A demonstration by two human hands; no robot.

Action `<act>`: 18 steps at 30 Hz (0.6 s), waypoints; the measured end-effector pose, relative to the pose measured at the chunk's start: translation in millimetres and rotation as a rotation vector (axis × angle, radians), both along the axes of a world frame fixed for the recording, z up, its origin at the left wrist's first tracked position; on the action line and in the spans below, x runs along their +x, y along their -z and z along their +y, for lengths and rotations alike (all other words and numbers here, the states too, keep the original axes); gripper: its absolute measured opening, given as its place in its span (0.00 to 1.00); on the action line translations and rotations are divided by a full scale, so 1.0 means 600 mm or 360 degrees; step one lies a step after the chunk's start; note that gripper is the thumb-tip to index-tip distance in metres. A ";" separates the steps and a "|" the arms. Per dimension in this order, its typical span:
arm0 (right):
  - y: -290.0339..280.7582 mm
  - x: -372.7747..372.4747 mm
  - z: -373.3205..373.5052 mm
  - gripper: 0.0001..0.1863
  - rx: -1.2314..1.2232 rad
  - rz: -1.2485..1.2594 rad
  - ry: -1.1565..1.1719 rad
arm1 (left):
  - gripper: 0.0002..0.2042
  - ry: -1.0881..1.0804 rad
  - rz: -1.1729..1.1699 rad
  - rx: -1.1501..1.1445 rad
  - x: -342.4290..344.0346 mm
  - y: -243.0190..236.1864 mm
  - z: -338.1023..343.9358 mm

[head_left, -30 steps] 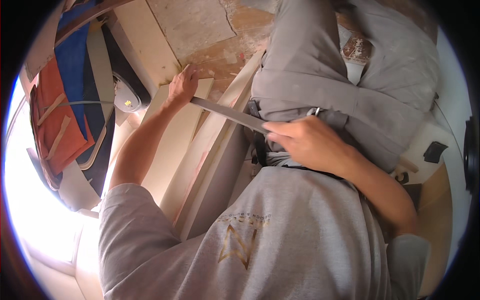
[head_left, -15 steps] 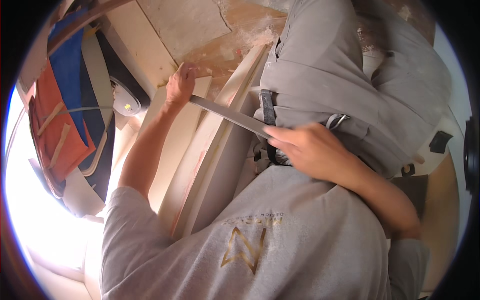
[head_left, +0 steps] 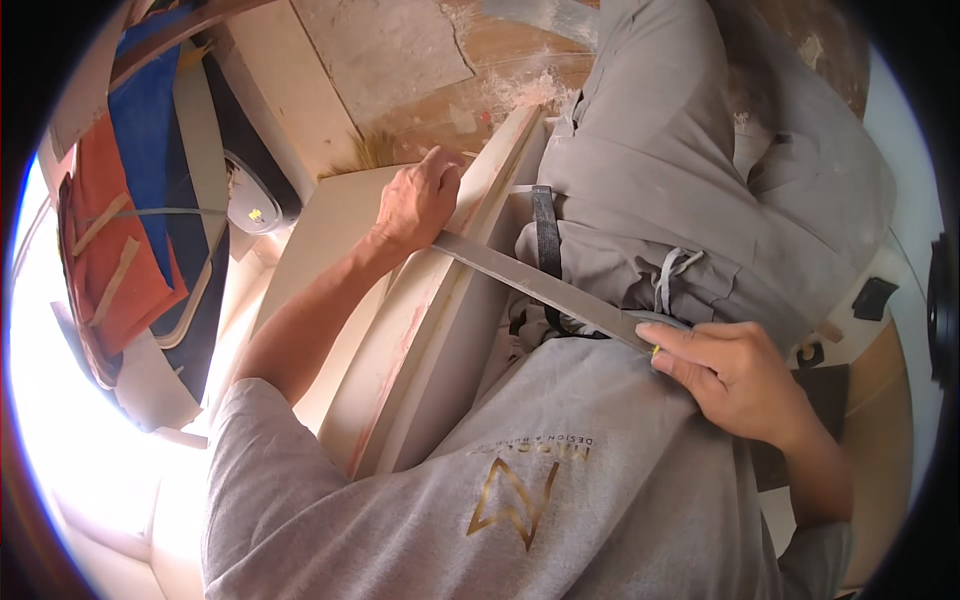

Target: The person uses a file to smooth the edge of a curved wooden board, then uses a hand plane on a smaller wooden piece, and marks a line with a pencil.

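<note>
A long, flat grey strip lies slantwise across the upright white panel beside me. My left hand is closed around its far end, over the panel's top edge. At the near end, my right hand pinches the strip between thumb and fingers, in front of my shirt. A small yellow bit shows at the right thumb tip. The panel's top edge carries pinkish and yellowish smears. Where the strip meets that edge, I cannot tell whether it touches.
Left of the panel lies a pale board. Orange sheets, a blue sheet and a grey cable stand farther left. Dusty brown floor with a torn grey sheet lies ahead. My bent legs take up the right.
Both hands have shifted right and nearer to me, drawing the strip along over the panel. The right hand has moved farther than the left.
</note>
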State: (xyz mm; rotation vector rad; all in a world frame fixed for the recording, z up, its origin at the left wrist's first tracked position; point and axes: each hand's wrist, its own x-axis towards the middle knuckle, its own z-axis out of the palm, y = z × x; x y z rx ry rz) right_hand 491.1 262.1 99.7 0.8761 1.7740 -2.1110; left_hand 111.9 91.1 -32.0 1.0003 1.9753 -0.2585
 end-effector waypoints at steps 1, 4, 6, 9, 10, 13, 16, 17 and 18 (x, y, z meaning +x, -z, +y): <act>0.000 -0.006 -0.006 0.15 -0.0010 -0.0022 0.0049 | 0.14 -0.0019 -0.0032 0.0055 0.002 0.006 -0.001; 0.020 -0.054 -0.025 0.13 0.0067 -0.0043 -0.0145 | 0.14 -0.0222 -0.0040 0.0223 -0.042 0.043 -0.017; 0.076 -0.106 -0.083 0.11 0.0201 0.0098 0.0012 | 0.15 -0.0129 0.0175 0.0233 -0.108 0.120 -0.048; 0.141 -0.198 -0.110 0.11 0.0187 0.0102 -0.0041 | 0.17 0.0127 0.0282 0.0342 -0.237 0.217 -0.174; 0.153 -0.218 -0.117 0.12 0.0175 0.0100 -0.0152 | 0.18 0.0255 0.0334 0.0362 -0.258 0.232 -0.182; 0.164 -0.195 -0.116 0.16 0.0170 0.0079 -0.0126 | 0.21 -0.0456 0.0263 -0.0096 -0.238 0.206 -0.122; 0.137 -0.164 -0.075 0.14 0.0150 -0.0007 -0.0023 | 0.23 -0.0679 0.0102 -0.0112 -0.210 0.159 -0.042; 0.143 -0.156 -0.081 0.14 0.0249 0.0086 0.0142 | 0.22 -0.0717 0.0033 -0.0134 -0.238 0.158 -0.033; 0.153 -0.145 -0.086 0.15 0.0348 0.0158 0.0312 | 0.22 -0.0715 0.0046 -0.0106 -0.244 0.154 -0.010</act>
